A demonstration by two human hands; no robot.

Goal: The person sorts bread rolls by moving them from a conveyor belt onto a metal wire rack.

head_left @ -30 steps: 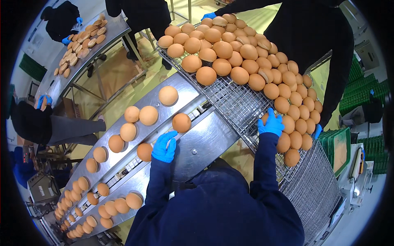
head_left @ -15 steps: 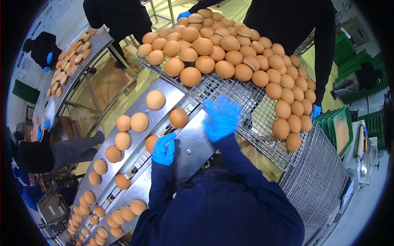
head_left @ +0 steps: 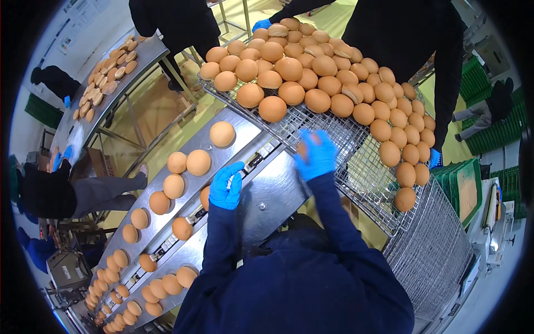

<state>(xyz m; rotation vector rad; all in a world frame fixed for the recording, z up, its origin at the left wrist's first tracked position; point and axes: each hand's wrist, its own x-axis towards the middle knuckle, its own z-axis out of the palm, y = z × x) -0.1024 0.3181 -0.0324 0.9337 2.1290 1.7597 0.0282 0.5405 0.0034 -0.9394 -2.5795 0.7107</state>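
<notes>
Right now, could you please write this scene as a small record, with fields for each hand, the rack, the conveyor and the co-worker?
Left hand: blue glove, fingers half-curled, close beside a partly hidden bun
Right hand: blue glove, around a mostly covered bun
Wire rack: many brown buns, toward its far and right sides
Conveyor: buns along the chain track, more on the metal sheets at both sides
Co-worker: dark clothing, blue gloves, across the rack
</notes>
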